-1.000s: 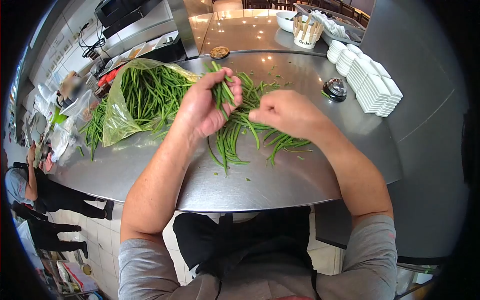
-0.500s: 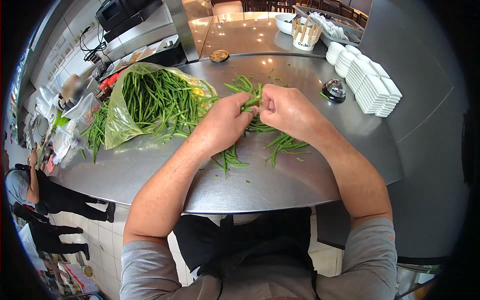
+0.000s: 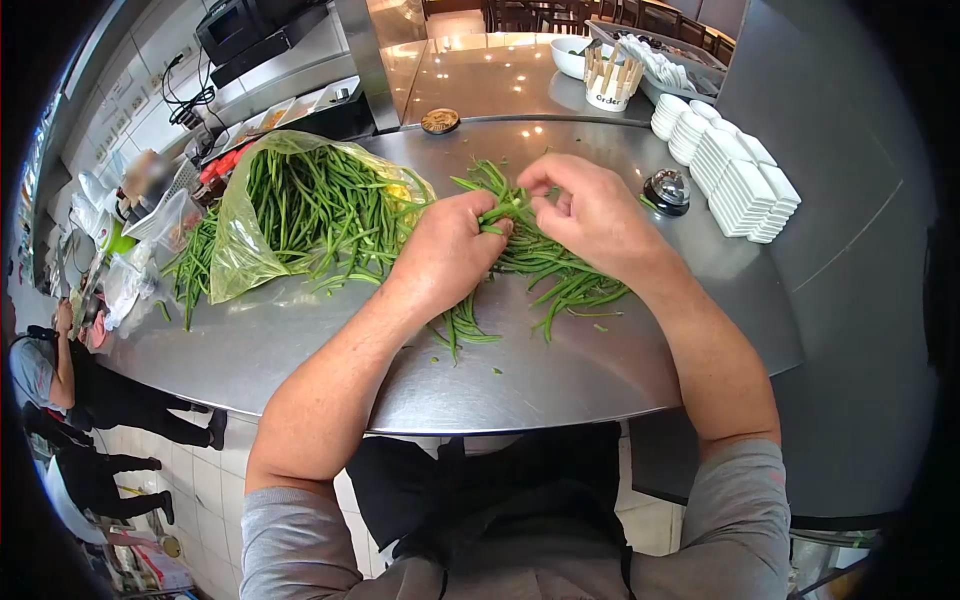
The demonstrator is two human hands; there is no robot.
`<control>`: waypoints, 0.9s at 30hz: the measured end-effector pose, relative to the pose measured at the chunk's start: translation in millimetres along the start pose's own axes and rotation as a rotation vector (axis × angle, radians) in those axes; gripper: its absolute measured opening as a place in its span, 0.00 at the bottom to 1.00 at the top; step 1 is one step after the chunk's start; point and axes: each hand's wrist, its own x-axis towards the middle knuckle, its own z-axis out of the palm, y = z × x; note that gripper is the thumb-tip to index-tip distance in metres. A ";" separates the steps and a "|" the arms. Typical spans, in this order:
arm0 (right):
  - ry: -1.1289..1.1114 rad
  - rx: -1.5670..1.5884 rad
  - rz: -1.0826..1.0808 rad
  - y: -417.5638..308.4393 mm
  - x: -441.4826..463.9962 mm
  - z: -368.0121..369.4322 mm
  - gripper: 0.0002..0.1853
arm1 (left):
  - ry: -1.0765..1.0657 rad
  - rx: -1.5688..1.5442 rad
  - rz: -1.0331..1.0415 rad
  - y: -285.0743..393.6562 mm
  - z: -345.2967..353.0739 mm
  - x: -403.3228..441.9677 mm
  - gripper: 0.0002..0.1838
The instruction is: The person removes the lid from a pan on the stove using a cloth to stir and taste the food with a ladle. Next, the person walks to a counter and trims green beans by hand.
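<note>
Green beans [image 3: 490, 221] are gripped in my left hand [image 3: 445, 250], its thumb and fingers closed around them. My right hand [image 3: 600, 215] is just right of the bean tips, thumb and forefinger apart, with nothing visible between them. Below both hands a loose pile of green beans [image 3: 575, 280] lies on the steel counter [image 3: 480, 390], partly hidden by my fingers. Left of my left hand, a yellowish plastic bag [image 3: 235, 260] lies on its side, its mouth wide, with many more beans [image 3: 320, 200] spilling out.
A call bell [image 3: 667, 190] and stacked white dishes [image 3: 740, 180] stand at the right. Behind are a round brown disc [image 3: 440, 121], a cup of wooden sticks [image 3: 610, 90] and a white bowl [image 3: 570, 58]. Two other people [image 3: 130, 390] are at far left.
My right hand has drawn slightly away from my left, and its thumb and forefinger have parted. My left hand keeps its hold on the beans. More of the pile shows beneath.
</note>
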 end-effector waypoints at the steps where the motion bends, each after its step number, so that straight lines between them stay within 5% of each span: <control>1: -0.041 -0.091 -0.014 1.2 -0.6 -2.2 0.05 | 0.008 0.057 0.014 0.4 -0.7 -0.1 0.10; 5: -0.097 -0.312 -0.045 10.2 -3.0 3.0 0.05 | 0.057 0.102 0.066 -1.8 0.4 0.3 0.10; 8: -0.168 -0.235 0.132 2.2 -1.0 -0.6 0.05 | 0.044 0.117 0.125 -4.3 1.4 1.5 0.09; 11: -0.091 0.520 0.578 27.0 9.2 1.5 0.07 | -0.027 -0.219 0.036 -19.7 9.5 8.1 0.08; 14: -0.266 0.334 0.259 45.7 2.9 -3.9 0.10 | -0.035 -0.703 -0.238 -4.4 -3.9 8.6 0.09; 18: -0.396 0.249 0.404 15.0 1.7 -2.7 0.09 | 0.029 -0.837 -0.306 -7.9 -7.7 13.3 0.10; 27: -0.363 0.380 0.369 29.6 3.2 2.6 0.07 | -0.035 -0.947 -0.224 -5.2 -5.2 10.4 0.10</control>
